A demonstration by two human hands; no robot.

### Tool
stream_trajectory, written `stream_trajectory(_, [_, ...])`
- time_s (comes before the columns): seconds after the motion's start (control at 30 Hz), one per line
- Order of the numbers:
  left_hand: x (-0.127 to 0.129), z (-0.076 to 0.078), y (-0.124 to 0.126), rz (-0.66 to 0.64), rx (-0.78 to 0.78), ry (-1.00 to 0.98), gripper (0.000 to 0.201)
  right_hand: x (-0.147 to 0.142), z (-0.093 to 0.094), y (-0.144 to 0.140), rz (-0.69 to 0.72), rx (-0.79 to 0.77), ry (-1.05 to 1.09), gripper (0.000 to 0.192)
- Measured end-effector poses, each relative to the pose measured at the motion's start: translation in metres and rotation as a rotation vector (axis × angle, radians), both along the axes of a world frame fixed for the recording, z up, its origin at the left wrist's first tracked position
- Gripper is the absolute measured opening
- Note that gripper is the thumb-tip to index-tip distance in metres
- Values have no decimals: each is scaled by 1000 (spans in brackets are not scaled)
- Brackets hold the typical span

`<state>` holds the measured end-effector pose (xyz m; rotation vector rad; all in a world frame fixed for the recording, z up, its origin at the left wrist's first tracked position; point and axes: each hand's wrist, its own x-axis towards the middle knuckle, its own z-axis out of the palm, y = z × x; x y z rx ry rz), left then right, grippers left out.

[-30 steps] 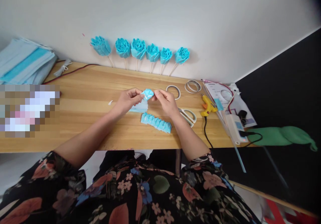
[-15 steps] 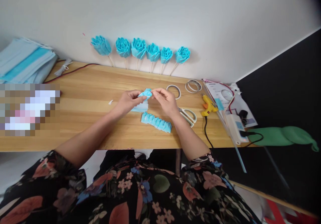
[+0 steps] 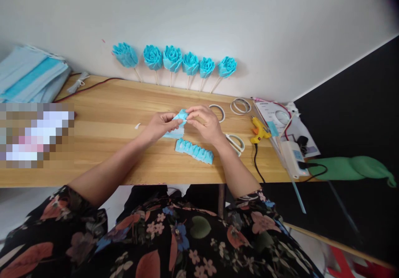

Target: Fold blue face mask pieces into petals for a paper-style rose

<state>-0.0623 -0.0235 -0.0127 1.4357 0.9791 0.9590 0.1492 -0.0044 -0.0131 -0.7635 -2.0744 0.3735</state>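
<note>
My left hand (image 3: 158,127) and my right hand (image 3: 206,125) meet over the middle of the wooden table (image 3: 109,116), both pinching one small folded blue piece (image 3: 182,116) between their fingertips. Just under my left fingers lies a pale blue strip (image 3: 174,134) flat on the wood. A row of folded blue pieces (image 3: 193,151) lies on the table in front of my right wrist.
Several blue paper roses on sticks (image 3: 173,60) lean on the wall. Tape rings (image 3: 240,106), scissors (image 3: 234,142), a yellow glue gun (image 3: 258,129) and a power strip (image 3: 293,158) lie to the right. A stack of blue masks (image 3: 29,75) sits far left.
My right hand has closed in to the left over the small blue piece, and the piece has been folded narrower between my fingertips. My left hand has barely moved.
</note>
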Motion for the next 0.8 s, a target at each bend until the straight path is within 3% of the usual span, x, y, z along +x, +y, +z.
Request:
stream_trajectory(0.1, [0, 0, 0, 16, 1, 10, 32, 1, 0, -2, 0, -40, 4, 10])
stream_trajectory(0.37, [1, 6, -2, 71, -2, 0, 32, -3, -2, -6, 2, -335, 134, 19])
stream_trajectory(0.8, [3, 3, -2, 53, -20, -3, 36, -8, -8, -9, -50, -440, 243, 29])
